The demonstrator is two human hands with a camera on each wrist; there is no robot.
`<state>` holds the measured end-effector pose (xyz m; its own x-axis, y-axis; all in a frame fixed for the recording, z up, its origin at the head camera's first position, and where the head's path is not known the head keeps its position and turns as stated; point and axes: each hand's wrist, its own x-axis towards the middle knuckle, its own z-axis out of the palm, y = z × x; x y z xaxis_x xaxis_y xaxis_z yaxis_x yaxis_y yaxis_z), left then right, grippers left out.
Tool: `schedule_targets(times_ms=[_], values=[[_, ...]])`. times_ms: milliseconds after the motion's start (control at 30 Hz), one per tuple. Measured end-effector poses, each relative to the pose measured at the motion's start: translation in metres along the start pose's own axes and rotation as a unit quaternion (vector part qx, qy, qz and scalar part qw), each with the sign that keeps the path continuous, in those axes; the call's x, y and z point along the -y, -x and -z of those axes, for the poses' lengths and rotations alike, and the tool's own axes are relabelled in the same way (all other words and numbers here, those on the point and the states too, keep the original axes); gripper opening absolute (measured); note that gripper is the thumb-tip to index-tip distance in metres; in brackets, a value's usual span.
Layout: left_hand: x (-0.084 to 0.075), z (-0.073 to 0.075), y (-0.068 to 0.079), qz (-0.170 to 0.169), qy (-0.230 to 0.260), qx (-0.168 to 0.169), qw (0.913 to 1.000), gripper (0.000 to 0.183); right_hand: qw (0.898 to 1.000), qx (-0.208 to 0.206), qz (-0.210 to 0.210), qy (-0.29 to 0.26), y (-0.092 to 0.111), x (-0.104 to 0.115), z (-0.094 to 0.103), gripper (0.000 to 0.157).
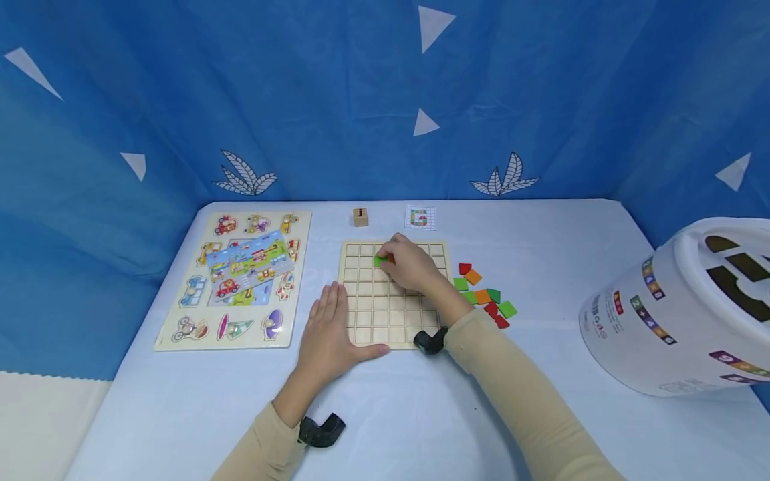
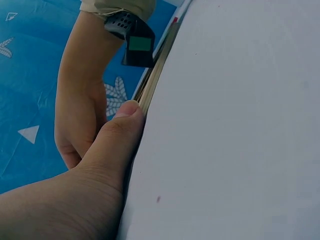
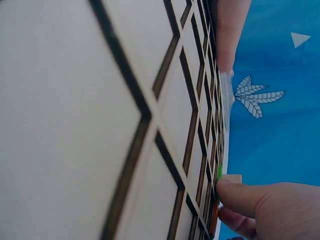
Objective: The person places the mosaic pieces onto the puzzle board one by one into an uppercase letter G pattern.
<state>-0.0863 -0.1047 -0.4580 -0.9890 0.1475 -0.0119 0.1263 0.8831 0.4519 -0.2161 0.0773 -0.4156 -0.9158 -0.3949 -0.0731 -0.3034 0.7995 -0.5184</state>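
A wooden grid board lies on the table in front of the person. The left hand rests at its lower left corner, fingers straight along the left edge and thumb stretched along the near edge; in the left wrist view the thumb presses against the board's side. Over the upper rows, the right hand pinches a small green square tile with thumb and fingertips. An orange tile sits on the board beside the green one, partly hidden under that hand.
Several red, orange and green tiles lie right of the board. Behind it are a pattern card and a wooden cube. A peg puzzle with picture cards on it lies left; a white bucket stands right.
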Motion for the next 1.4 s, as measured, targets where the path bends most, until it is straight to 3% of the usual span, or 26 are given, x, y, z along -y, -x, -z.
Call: schedule_targets(times_ms=[233, 433, 700, 1000, 1233, 1400], values=[[-0.001, -0.002, 0.0, 0.002, 0.001, -0.001, 1.0, 0.143, 1.0, -0.006, -0.004, 0.002, 0.01, -0.002, 0.006, 0.04], [-0.001, -0.003, 0.001, 0.004, 0.006, -0.004, 1.0, 0.144, 1.0, -0.004, -0.016, 0.0, 0.037, -0.012, 0.021, 0.043], [0.0, -0.004, 0.001, 0.003, 0.007, -0.009, 0.9999, 0.144, 0.998, -0.013, -0.053, 0.04, 0.083, -0.046, 0.044, 0.043], [0.001, -0.003, 0.001, -0.002, 0.005, -0.01, 0.9999, 0.142, 0.991, 0.006, -0.111, 0.07, 0.128, -0.09, 0.061, 0.052], [0.002, -0.003, 0.001, -0.003, 0.007, -0.008, 0.9999, 0.143, 0.988, -0.005, -0.142, 0.058, 0.143, -0.106, 0.062, 0.046], [0.002, -0.003, 0.001, -0.005, 0.005, -0.009, 0.9999, 0.143, 0.988, -0.021, -0.152, 0.033, 0.145, -0.112, 0.061, 0.033]])
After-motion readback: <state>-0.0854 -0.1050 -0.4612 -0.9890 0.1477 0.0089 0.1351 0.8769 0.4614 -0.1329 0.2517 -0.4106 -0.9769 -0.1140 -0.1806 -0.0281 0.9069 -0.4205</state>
